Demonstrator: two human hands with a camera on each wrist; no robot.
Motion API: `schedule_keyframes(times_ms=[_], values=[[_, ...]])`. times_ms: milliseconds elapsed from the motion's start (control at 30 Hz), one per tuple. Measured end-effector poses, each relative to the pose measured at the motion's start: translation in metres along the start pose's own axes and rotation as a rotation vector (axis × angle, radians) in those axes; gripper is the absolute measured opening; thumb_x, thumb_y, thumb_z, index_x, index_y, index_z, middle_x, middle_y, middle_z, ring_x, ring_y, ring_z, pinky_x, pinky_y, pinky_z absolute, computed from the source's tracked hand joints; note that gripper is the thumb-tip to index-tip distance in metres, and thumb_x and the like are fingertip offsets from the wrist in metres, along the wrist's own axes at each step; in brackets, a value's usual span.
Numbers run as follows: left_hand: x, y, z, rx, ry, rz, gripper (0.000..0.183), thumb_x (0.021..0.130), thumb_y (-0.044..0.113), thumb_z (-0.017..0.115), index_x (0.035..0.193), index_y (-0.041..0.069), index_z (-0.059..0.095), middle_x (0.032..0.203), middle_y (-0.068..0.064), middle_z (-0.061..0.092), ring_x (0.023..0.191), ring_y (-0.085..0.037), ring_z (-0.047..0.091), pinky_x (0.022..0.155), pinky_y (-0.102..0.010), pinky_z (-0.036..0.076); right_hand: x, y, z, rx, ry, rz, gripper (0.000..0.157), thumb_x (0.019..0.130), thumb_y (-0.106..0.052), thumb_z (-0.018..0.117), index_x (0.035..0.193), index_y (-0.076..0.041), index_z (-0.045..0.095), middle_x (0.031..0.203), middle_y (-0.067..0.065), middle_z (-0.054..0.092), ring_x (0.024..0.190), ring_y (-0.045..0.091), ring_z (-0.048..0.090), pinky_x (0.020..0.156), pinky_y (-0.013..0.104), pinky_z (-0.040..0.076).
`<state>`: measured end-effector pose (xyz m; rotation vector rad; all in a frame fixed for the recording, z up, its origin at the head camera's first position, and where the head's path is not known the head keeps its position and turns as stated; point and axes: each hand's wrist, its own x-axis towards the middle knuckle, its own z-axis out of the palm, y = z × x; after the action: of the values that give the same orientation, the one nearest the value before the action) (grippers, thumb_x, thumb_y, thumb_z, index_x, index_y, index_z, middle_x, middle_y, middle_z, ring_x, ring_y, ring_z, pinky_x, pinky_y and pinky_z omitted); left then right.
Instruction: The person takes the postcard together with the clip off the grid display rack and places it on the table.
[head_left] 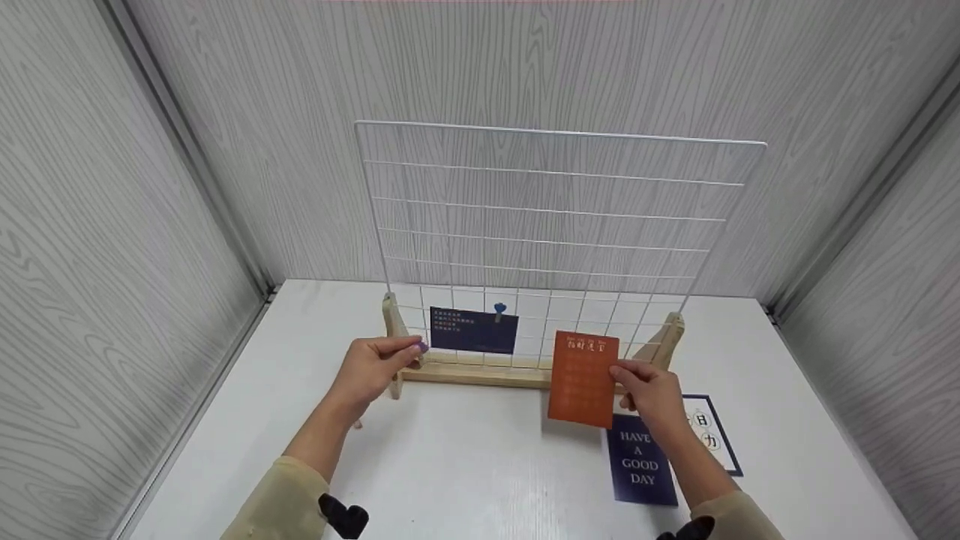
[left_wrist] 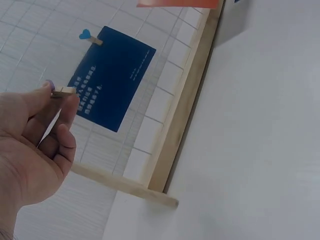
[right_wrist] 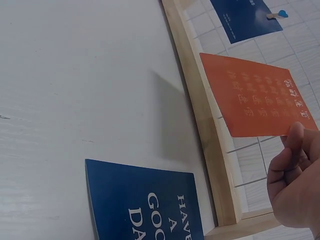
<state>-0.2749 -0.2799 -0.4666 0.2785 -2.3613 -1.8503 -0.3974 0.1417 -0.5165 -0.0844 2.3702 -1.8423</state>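
My left hand [head_left: 375, 371] pinches a small wooden clothespin [left_wrist: 64, 90] with a purple end between thumb and fingers, near the left side of a white wire grid [head_left: 559, 133]. Upright in a wooden stand [head_left: 480, 375], the grid bears a dark blue card [head_left: 472, 331], held by a clothespin with a blue heart [head_left: 500, 308]. My right hand [head_left: 652, 394] pinches an orange card [head_left: 583, 379] by its right edge, in front of the grid's lower right part. In the right wrist view the orange card is tilted, with pale characters near one end.
On the white table [head_left: 465, 465], a blue card reading HAVE A GOOD DAY [head_left: 641, 461] lies at the right. Beside it is a white card with a dark border [head_left: 731, 457], partly behind my right arm. Pale wood-grain panels [head_left: 225, 90] enclose the table.
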Motion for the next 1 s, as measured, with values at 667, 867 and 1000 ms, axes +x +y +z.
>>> schedule_keyframes(times_ms=[667, 867, 1000], values=[[-0.017, -0.053, -0.040, 0.067, 0.027, -0.180, 0.030, 0.105, 0.022, 0.071, 0.128, 0.005, 0.077, 0.115, -0.012, 0.078, 0.099, -0.020, 0.073, 0.080, -0.037, 0.048, -0.018, 0.023, 0.007, -0.075, -0.040, 0.078, 0.029, 0.101, -0.018, 0.075, 0.124, 0.000, 0.077, 0.100, 0.010, 0.075, 0.056, 0.012, 0.052, 0.053, 0.026, 0.046], [-0.018, -0.064, -0.041, 0.070, 0.028, -0.221, 0.025, 0.104, 0.018, 0.071, 0.125, 0.004, 0.078, 0.109, -0.010, 0.079, 0.095, -0.019, 0.073, 0.082, -0.038, 0.052, -0.023, 0.030, 0.011, -0.113, -0.041, 0.089, 0.025, 0.099, -0.018, 0.077, 0.118, -0.003, 0.079, 0.086, 0.012, 0.068, 0.054, 0.013, 0.050, 0.051, 0.027, 0.042], [-0.018, -0.071, -0.041, 0.065, 0.023, -0.232, 0.027, 0.105, 0.016, 0.070, 0.127, 0.001, 0.076, 0.110, -0.013, 0.078, 0.094, -0.018, 0.073, 0.080, -0.036, 0.054, -0.026, 0.034, 0.014, -0.142, -0.047, 0.107, 0.026, 0.100, -0.018, 0.076, 0.120, -0.002, 0.079, 0.086, 0.010, 0.070, 0.053, 0.013, 0.050, 0.051, 0.027, 0.041]])
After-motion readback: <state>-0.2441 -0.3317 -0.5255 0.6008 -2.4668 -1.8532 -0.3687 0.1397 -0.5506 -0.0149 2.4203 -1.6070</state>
